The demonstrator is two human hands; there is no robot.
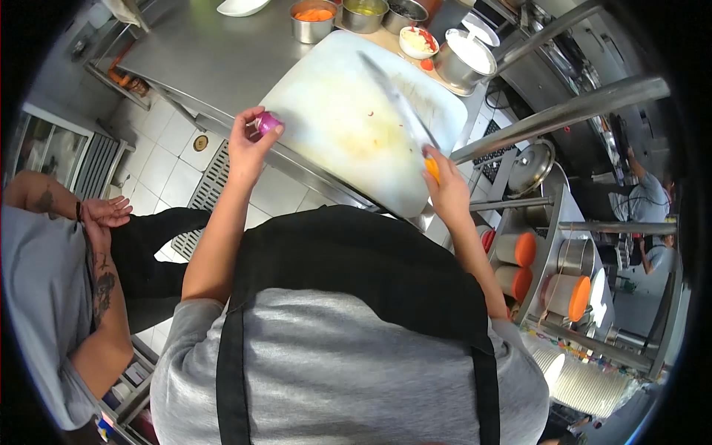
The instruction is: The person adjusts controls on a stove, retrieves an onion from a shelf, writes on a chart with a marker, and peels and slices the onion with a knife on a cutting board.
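My left hand (249,143) is closed around a piece of purple onion (268,123), held over the left edge of the white cutting board (326,111). At the board's right side my right hand (446,182) grips the orange handle of a knife (400,104). The blade points away from me, up and to the left over the board, slightly blurred. Small bits and yellowish stains mark the board's surface.
Behind the board stand a metal container of orange food (312,22), other metal containers, a white bowl (419,43) and a metal pot (465,61). Metal rails (564,119) cross the right side. A co-worker (59,282) stands at the left, hands together.
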